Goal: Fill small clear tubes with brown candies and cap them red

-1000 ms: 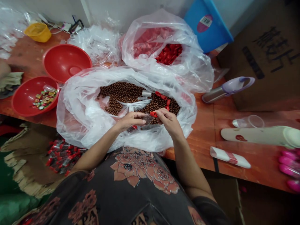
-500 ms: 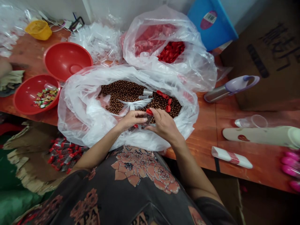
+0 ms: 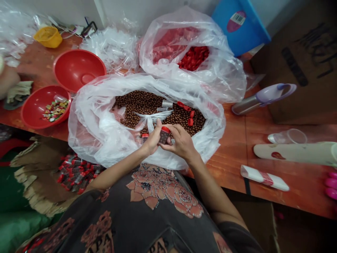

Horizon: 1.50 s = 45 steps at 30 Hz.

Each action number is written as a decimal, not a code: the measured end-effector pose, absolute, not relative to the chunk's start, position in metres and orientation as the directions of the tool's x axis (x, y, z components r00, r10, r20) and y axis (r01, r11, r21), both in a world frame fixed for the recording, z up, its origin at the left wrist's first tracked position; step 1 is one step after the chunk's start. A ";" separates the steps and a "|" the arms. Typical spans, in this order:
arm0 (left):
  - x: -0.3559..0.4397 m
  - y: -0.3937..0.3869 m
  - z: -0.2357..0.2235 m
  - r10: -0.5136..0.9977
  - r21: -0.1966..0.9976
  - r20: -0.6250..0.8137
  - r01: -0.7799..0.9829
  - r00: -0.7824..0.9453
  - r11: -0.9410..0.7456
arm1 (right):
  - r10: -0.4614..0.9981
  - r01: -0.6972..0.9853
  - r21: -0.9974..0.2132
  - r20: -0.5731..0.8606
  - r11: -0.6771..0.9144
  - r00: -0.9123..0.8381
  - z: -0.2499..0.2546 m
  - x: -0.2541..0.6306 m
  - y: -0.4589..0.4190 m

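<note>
Between my two hands is a small clear jar [image 3: 164, 136] with a red cap, filled with dark brown balls. My right hand [image 3: 182, 142] grips it from the right, fingers bent around it. My left hand [image 3: 153, 139] presses against its left side, thumb pointing up. A second red-capped jar [image 3: 144, 137] shows just left of my left hand; whether it is held or lies on the plastic I cannot tell. Beneath is a large clear plastic bag [image 3: 89, 123] of brown balls [image 3: 139, 100]. Open red caps [image 3: 191, 118] and clear empty tubes [image 3: 166, 104] lie on the balls.
Behind stands a bag of red caps [image 3: 195, 58] beside a blue bin [image 3: 239, 24]. Two red bowls [image 3: 79, 68] are left, one holding wrapped sweets [image 3: 55, 109]. Filled jars [image 3: 76, 172] lie in a carton below. A flask [image 3: 259, 102] and a pale bottle [image 3: 292, 153] stand right.
The jar has turned more upright in my hands, its red cap now facing up. My left hand has shifted its hold, thumb raised. The view has moved slightly.
</note>
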State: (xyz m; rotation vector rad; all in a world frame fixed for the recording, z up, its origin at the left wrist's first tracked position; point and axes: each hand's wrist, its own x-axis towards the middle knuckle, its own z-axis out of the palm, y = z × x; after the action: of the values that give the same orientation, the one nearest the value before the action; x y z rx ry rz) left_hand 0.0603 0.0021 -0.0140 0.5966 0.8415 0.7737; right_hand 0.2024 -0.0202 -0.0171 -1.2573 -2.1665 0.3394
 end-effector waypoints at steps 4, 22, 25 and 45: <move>0.067 -0.004 -0.013 0.819 0.737 -0.441 -0.372 0.367 0.564 | 0.823 0.672 -0.483 0.413 0.561 -0.391 -0.019 0.201 -0.020; 0.046 0.013 0.026 0.683 0.623 -0.382 -0.372 0.622 0.688 | 0.974 0.111 -0.984 0.155 0.138 0.166 -0.001 0.201 -0.015; 0.045 0.018 0.031 0.675 0.597 -0.417 -0.377 0.608 0.708 | 0.972 0.101 -0.980 0.183 0.169 0.148 0.009 0.203 -0.008; 0.053 0.020 0.019 0.730 0.685 -0.511 -0.298 0.454 0.664 | 0.881 0.666 -0.578 0.347 0.471 -0.321 0.007 0.201 -0.008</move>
State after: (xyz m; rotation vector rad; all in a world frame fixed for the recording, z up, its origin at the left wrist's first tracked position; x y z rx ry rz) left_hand 0.0530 0.0196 0.0190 0.5550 0.8881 0.6761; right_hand 0.2007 -0.0084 0.0072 -1.2778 -2.0897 0.4402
